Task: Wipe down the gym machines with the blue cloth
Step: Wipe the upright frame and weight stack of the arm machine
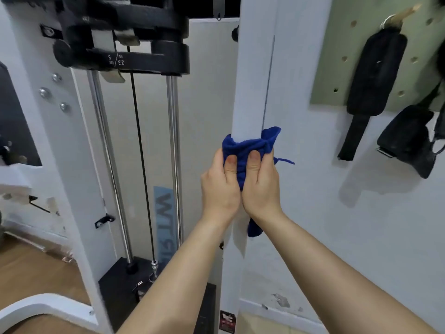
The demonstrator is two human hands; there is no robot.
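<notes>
White wall [337, 225] backs a white cable machine [79, 165], its black weight stack [125, 51] raised on two chrome guide rods [108, 153], with a green pegboard [342, 56] of black straps [375, 75] off to the right. On the machine's right upright post [250, 80], the blue cloth [248, 145] is wrapped around the post. Left hand [220, 186] and right hand [261, 186] sit side by side, touching, both clamped on the cloth with thumbs up.

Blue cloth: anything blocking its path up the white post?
Nothing visible. The left hand and right hand grip the cloth, which is wrapped round the post. The post face above is bare. A black knob sits at its left edge higher up.
</notes>
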